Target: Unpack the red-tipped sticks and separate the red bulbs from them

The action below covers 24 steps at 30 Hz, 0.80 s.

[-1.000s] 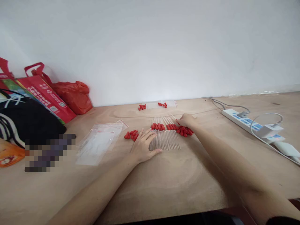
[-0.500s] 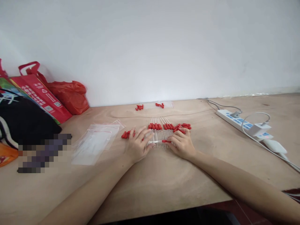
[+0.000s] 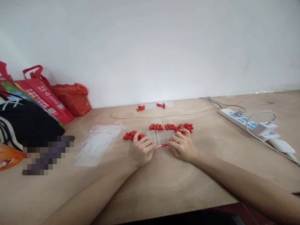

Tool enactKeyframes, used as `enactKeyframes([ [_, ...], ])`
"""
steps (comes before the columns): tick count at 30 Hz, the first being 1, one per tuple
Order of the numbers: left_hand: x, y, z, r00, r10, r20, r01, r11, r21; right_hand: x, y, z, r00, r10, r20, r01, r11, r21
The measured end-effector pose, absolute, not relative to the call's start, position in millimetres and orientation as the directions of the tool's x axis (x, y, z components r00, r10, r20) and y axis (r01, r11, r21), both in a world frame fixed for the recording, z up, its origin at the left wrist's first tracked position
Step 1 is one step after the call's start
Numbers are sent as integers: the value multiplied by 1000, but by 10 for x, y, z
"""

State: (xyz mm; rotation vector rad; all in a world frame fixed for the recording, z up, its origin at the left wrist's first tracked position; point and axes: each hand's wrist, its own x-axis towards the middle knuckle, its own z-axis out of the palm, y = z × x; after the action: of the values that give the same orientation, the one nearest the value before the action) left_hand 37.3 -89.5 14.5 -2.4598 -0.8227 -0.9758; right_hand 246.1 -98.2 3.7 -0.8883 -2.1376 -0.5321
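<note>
My left hand [image 3: 143, 149] is closed in a pinch on a thin clear glass dropper tube [image 3: 159, 146]. Opposite it, my right hand [image 3: 184, 147] pinches a red rubber bulb [image 3: 164, 145], whose end meets the tube; how far one sits in the other cannot be seen. Beneath and behind my fingers lies a row of clear tubes [image 3: 160, 136]. Farther back are several droppers [image 3: 156, 127] with red bulbs fitted, their tubes pointing away from me. Loose red bulbs [image 3: 130, 135] lie beside my left hand, and another pile of bulbs [image 3: 187, 127] is beyond my right.
Clear zip bags [image 3: 93, 147] lie to the left. Against the wall, another clear bag [image 3: 152, 106] has red bulbs by it. A power strip [image 3: 237, 118] with plugs and cables runs along the right. Red bags [image 3: 72, 97] and a black bag [image 3: 30, 125] fill the far left.
My left hand has gone from spread fingers over the tubes to a pinch, bringing the tube against the red bulb. My right hand stays nearly in place. The view has shifted slightly.
</note>
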Motion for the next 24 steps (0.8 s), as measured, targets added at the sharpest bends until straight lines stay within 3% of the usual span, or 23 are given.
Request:
enactKeyframes([
  [12,291,-901,170,567,397,722,641,-763,-84,2538,-987,26,-498,454,738,707,706,43],
  [18,123,-770,126,421,450,787,660,-747,74,2786,-806,-19,-135,579,804,828,512,-230],
  [24,302,-784,84,449,473,758,655,-751,81,2949,-598,32,123,703,700,821,324,-470],
])
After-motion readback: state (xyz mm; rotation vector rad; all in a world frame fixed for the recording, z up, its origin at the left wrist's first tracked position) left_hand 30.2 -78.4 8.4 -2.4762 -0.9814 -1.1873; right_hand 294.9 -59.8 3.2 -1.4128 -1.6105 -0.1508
